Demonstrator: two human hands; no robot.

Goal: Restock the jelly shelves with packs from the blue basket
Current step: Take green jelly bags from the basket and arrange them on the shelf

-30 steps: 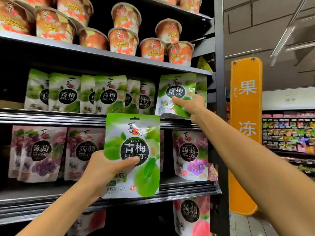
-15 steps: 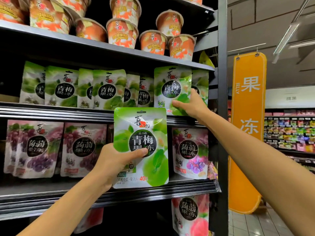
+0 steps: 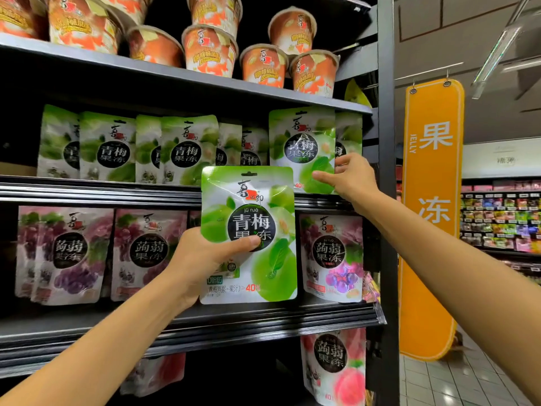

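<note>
Currently left hand point(image 3: 205, 259) grips green pack point(image 3: 248, 230) (thumb across its front), off the shelf point(image 3: 117, 191); right hand point(image 3: 348, 177) pinches second green pack point(image 3: 301, 148), upright at shelf's right end.

Bright packs, dark shelf recesses

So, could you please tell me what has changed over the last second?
The right hand has stood its green pack upright at the right end of the green row, still pinching its lower right corner. The left hand holds the second green pack as before, thumb across its front.
</note>
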